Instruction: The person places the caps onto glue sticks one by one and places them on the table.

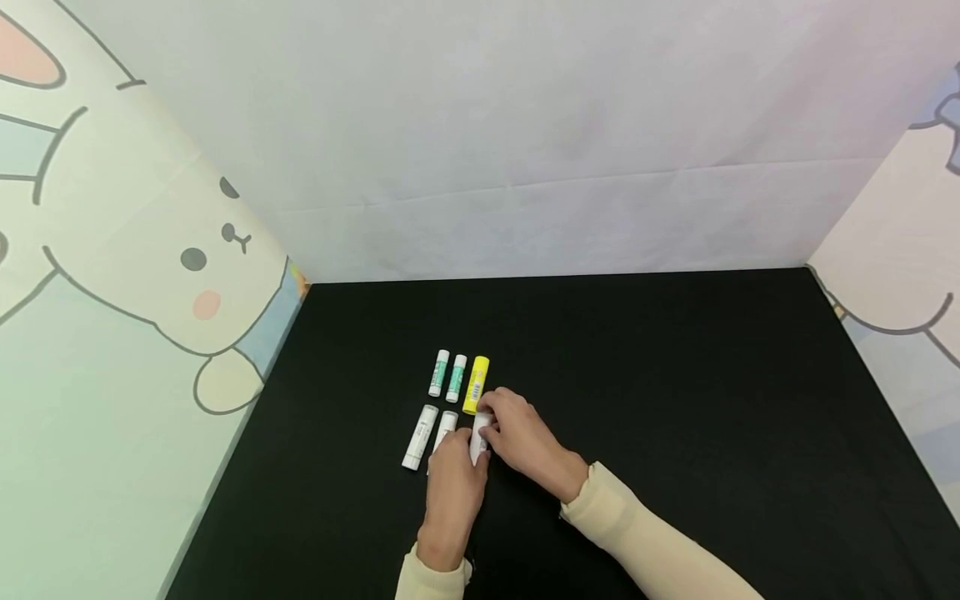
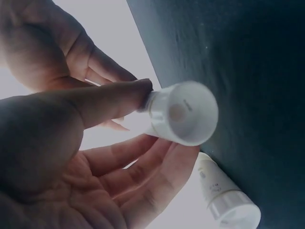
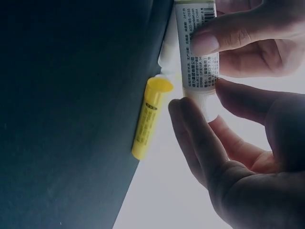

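Note:
Both hands hold one white glue stick between them. My left hand grips its near part, the thumb lying along the printed label. With thumb and fingers, my right hand pinches the far end, around the ribbed end piece. A second white glue stick lies partly hidden under the left hand, and a third white one lies to its left. Just beyond the right fingers is a yellow glue stick.
Two smaller green-and-white glue sticks lie left of the yellow one, forming a back row. Everything rests on a black tabletop. A white cloth wall stands behind it, with cartoon-printed panels at both sides.

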{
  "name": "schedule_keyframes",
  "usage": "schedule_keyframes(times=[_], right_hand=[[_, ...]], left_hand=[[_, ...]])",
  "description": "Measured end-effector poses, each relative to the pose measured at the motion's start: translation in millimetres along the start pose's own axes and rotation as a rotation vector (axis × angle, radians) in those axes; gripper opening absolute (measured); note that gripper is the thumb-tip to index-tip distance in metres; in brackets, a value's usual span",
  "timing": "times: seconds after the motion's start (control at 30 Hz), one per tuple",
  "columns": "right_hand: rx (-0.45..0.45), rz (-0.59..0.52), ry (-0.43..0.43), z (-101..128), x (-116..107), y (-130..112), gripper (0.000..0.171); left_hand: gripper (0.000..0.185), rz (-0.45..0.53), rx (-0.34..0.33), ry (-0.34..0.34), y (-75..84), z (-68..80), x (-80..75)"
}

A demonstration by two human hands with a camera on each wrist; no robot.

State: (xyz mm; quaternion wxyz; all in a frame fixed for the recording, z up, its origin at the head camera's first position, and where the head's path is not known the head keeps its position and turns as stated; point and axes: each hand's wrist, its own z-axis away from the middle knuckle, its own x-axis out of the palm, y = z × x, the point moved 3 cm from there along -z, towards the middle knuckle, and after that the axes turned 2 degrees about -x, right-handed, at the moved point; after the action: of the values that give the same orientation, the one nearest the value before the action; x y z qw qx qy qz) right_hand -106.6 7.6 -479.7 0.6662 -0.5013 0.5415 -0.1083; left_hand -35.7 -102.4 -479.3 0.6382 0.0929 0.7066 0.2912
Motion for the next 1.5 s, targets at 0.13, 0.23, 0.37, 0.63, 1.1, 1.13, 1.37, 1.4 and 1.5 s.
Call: schedule_keyframes(times=[0.13, 0.23, 0.37, 0.63, 1.1, 1.13, 1.37, 1.4, 1.5], right_hand=[[0.001, -0.010, -0.003, 0, 5, -1, 0.021], [0.008, -0.014, -0.002, 1, 9, -1, 0.019], [0.021, -0.005, 0.001, 0, 14, -1, 0.017], [0.035, 0.030, -0.005, -2, 19, -2, 0.017], [0.030, 0.070, -0.021, -4, 26, -4, 0.013], [0.028, 0.072, -0.021, -4, 26, -4, 0.012], [0.013, 0.090, -0.016, -6, 28, -2, 0.010], [0.010, 0.093, -0.015, -6, 28, -1, 0.010], [0.003, 0.100, -0.012, -6, 29, -1, 0.010]], left_hand=[[0.023, 0.010, -0.013, 0.013, -3.2, 2.1, -2.3], [0.026, 0.003, -0.009, 0.020, -5.5, 2.7, -3.0], [0.026, -0.025, 0.013, 0.030, -7.1, 2.2, -3.3], [0.025, -0.077, 0.048, 0.058, -9.2, 1.5, -2.9], [0.025, -0.134, 0.052, 0.080, -10.6, 0.5, -0.9], [0.025, -0.137, 0.049, 0.080, -10.6, 0.2, -0.9], [0.025, -0.150, 0.046, 0.090, -9.4, -0.8, -1.8], [0.025, -0.149, 0.047, 0.091, -9.3, -0.9, -2.2], [0.024, -0.150, 0.049, 0.095, -8.8, -1.3, -3.2]])
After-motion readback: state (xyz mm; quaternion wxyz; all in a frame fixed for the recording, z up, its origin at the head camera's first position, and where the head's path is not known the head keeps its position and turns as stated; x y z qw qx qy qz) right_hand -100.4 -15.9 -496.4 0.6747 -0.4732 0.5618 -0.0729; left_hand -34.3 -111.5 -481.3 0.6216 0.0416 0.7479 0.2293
